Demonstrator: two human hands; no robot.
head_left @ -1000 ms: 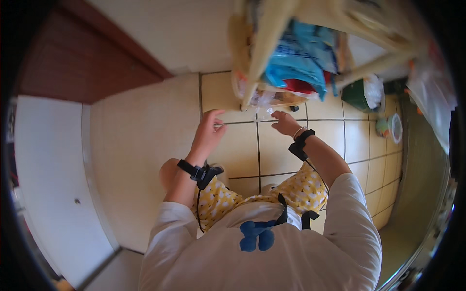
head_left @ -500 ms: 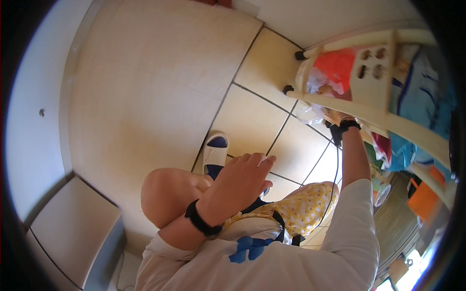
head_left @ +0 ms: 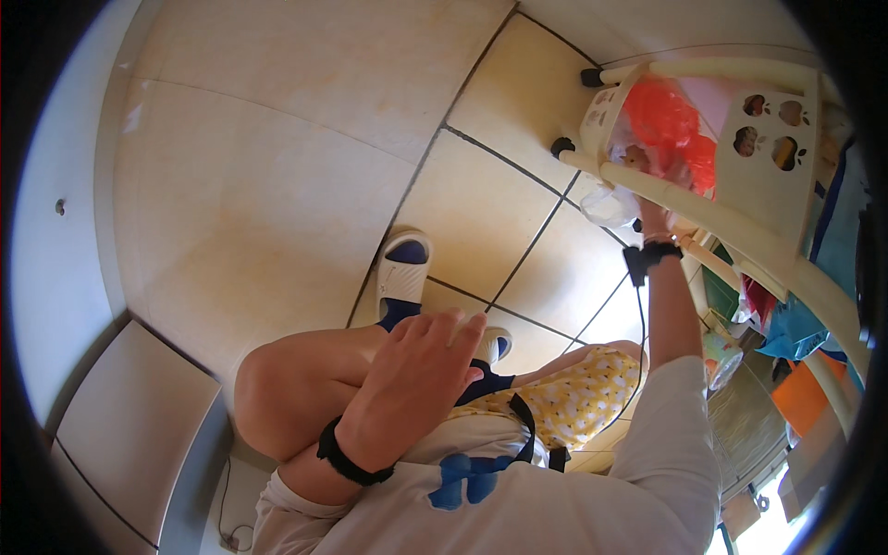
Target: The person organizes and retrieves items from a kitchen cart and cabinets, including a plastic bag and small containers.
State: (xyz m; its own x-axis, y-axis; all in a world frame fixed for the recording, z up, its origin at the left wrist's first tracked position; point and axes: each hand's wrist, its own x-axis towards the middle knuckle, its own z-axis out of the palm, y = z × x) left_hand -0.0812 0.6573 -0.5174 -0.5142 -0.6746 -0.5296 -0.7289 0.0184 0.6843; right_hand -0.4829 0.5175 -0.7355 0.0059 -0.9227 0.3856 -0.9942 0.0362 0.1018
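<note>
My left hand (head_left: pixel 412 384) hovers over my lap with its fingers stretched out, and it holds nothing. A black band circles that wrist. My right hand (head_left: pixel 655 220) reaches into the lowest level of a cream shelf rack (head_left: pixel 684 196), where a rail hides its fingers. Beside it a clear plastic bag (head_left: pixel 606 207) hangs out of the rack; I cannot tell whether the hand grips it. A red plastic bag (head_left: pixel 664 116) fills the tier above, behind a white panel (head_left: pixel 772 139) with apple-shaped cutouts.
Blue packages (head_left: pixel 795 328) and an orange item (head_left: pixel 807 398) sit farther along the rack. A grey box-like unit (head_left: pixel 139 416) stands at the lower left, near a white wall (head_left: pixel 65 250). My white sandal (head_left: pixel 403 268) rests on the tiled floor (head_left: pixel 481 203). A cable (head_left: pixel 638 342) runs from my right wrist.
My left hand has shifted slightly left and down. My right hand has sunk further behind the rack's rail. The view has moved, bringing more of the red bag into sight.
</note>
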